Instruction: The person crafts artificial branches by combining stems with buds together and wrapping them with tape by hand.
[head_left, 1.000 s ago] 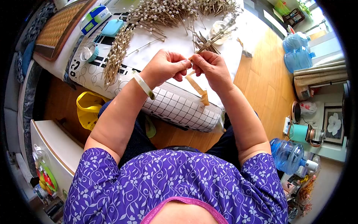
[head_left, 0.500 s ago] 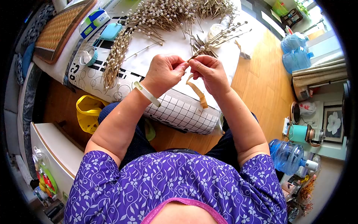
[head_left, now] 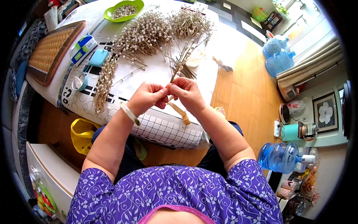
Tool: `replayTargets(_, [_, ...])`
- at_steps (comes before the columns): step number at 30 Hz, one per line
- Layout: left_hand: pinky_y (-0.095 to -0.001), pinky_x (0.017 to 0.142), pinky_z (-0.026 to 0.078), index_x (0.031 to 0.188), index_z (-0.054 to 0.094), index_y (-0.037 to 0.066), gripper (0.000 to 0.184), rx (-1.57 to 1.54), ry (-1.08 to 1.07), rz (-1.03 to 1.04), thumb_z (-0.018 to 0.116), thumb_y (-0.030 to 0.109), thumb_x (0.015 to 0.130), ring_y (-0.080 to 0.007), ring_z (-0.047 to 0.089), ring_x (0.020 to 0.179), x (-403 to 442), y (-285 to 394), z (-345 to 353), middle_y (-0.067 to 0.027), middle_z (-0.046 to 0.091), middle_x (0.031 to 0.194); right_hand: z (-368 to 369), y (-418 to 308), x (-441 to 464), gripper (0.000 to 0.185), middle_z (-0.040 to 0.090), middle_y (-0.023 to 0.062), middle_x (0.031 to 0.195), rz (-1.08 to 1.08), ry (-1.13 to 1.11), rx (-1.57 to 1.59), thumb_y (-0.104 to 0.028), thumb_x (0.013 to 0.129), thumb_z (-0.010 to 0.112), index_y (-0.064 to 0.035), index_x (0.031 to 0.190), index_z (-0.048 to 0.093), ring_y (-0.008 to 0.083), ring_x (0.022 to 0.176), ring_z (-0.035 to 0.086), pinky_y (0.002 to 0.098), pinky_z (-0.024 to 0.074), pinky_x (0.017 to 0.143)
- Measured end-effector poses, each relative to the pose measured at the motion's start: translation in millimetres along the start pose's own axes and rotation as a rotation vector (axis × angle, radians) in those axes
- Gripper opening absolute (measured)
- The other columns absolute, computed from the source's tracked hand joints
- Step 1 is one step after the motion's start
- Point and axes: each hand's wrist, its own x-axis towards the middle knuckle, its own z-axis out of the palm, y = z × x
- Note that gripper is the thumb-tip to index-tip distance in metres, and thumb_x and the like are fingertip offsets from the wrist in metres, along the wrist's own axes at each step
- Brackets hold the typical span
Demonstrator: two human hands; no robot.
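Now the right hand point(head_left: 189, 94) has its grip clamped on twigs point(head_left: 180, 64), near the big pile point(head_left: 147, 31); left hand point(head_left: 144, 98) pinches, on what I cannot tell. Loosened fingers could maybe let the tan strip point(head_left: 179, 111) slacken.

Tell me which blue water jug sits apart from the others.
The white-capped jug near the teal container; the other two are together by the curtain.

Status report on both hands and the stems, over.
Right hand pinching stems near their base. Left hand pinched close beside, exact hold hidden. Tan strip trailing below; nothing visibly in the way.
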Motion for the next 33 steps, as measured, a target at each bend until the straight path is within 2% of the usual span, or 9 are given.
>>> replayTargets(5, [-0.0192, 0.050, 0.046, 0.082, 0.061, -0.002, 0.014, 0.097, 0.103, 0.132, 0.055, 0.011, 0.084, -0.0075, 0.053, 0.053, -4, 2, 7, -0.0038, 0.058, 0.063, -4, -6, 1, 0.012, 0.059, 0.0015, 0.068, 0.002, -0.046, -0.018, -0.013, 0.081, 0.059, -0.0021, 0.076, 0.061, 0.0054, 0.058, 0.050, 0.0185, 0.0408, 0.053])
replayTargets(8, [-0.0199, 0.051, 0.048, 0.083, 0.061, -0.001, 0.014, 0.148, 0.139, 0.165, 0.057, 0.013, 0.082, -0.0092, 0.055, 0.055, -3, -2, 7, -0.0058, 0.060, 0.066, -12, -15, 1, 0.012, 0.059, 0.0016, 0.067, 0.081, -0.113, 0.002, -0.013, 0.080, 0.060, -0.0017, 0.078, 0.062, 0.0061, 0.057, 0.051, 0.0187, 0.0414, 0.052])
replayTargets(13, [-0.0209, 0.055, 0.049, 0.083, 0.061, -0.003, 0.011, 0.251, 0.188, 0.304, 0.055, 0.007, 0.083, -0.0090, 0.056, 0.060, -4, -3, 15, -0.0052, 0.059, 0.067, -16, -11, 3, 0.013, 0.059, 0.0040, 0.068, 0.052, -0.124, 0.064, -0.013, 0.079, 0.063, -0.0002, 0.078, 0.061, 0.0078, 0.056, 0.053, 0.0199, 0.0445, 0.052])
replayTargets(19, [-0.0209, 0.054, 0.048, 0.082, 0.060, -0.003, 0.012, 0.318, 0.219, 0.385, 0.058, 0.009, 0.082, -0.0091, 0.056, 0.060, -7, -1, 20, -0.0057, 0.060, 0.068, -8, -11, -1, 0.015, 0.058, 0.0024, 0.065, -0.027, -0.088, 0.084, -0.014, 0.078, 0.063, 0.0007, 0.075, 0.061, 0.0064, 0.055, 0.052, 0.0186, 0.0427, 0.050])
replayTargets(24, [-0.0213, 0.054, 0.049, 0.082, 0.061, -0.003, 0.013, 0.253, 0.219, 0.353, 0.058, 0.010, 0.082, -0.0095, 0.057, 0.059, -7, -2, 20, -0.0064, 0.061, 0.068, -5, -9, 0, 0.013, 0.058, 0.0020, 0.064, -0.068, -0.056, 0.073, -0.012, 0.078, 0.062, 0.0008, 0.076, 0.061, 0.0060, 0.055, 0.051, 0.0186, 0.0418, 0.049])
replayTargets(26, [-0.0215, 0.053, 0.049, 0.082, 0.061, -0.003, 0.013, 0.210, 0.232, 0.340, 0.058, 0.010, 0.082, -0.0098, 0.057, 0.058, -5, 0, 19, -0.0069, 0.061, 0.068, -7, -13, 1, 0.012, 0.060, 0.0040, 0.071, -0.045, -0.085, 0.002, -0.011, 0.080, 0.061, 0.0011, 0.080, 0.061, 0.0071, 0.059, 0.052, 0.0193, 0.0433, 0.053])
replayTargets(28, [-0.0218, 0.052, 0.049, 0.084, 0.061, -0.004, 0.014, 0.221, 0.234, 0.299, 0.059, 0.010, 0.081, -0.0105, 0.057, 0.058, -5, 2, 16, -0.0080, 0.061, 0.068, -13, -12, 6, 0.011, 0.060, 0.0035, 0.071, -0.067, -0.144, 0.061, -0.011, 0.079, 0.061, 0.0002, 0.080, 0.061, 0.0071, 0.058, 0.053, 0.0186, 0.0437, 0.052])
replayTargets(30, [-0.0218, 0.052, 0.049, 0.083, 0.061, -0.004, 0.015, 0.181, 0.252, 0.275, 0.060, 0.010, 0.081, -0.0111, 0.057, 0.057, -6, 0, 14, -0.0082, 0.061, 0.068, -15, -15, 5, 0.010, 0.060, 0.0033, 0.071, 0.045, -0.140, 0.082, -0.010, 0.078, 0.062, -0.0007, 0.081, 0.061, 0.0072, 0.058, 0.053, 0.0188, 0.0438, 0.052])
replayTargets(33, [-0.0206, 0.051, 0.048, 0.079, 0.060, -0.003, 0.013, 0.187, 0.273, 0.278, 0.061, 0.010, 0.080, -0.0095, 0.057, 0.056, -8, 4, 16, -0.0069, 0.060, 0.066, -15, -18, 4, 0.012, 0.060, 0.0030, 0.071, 0.044, -0.165, 0.039, -0.010, 0.077, 0.064, -0.0012, 0.085, 0.062, 0.0069, 0.059, 0.053, 0.0190, 0.0431, 0.052])
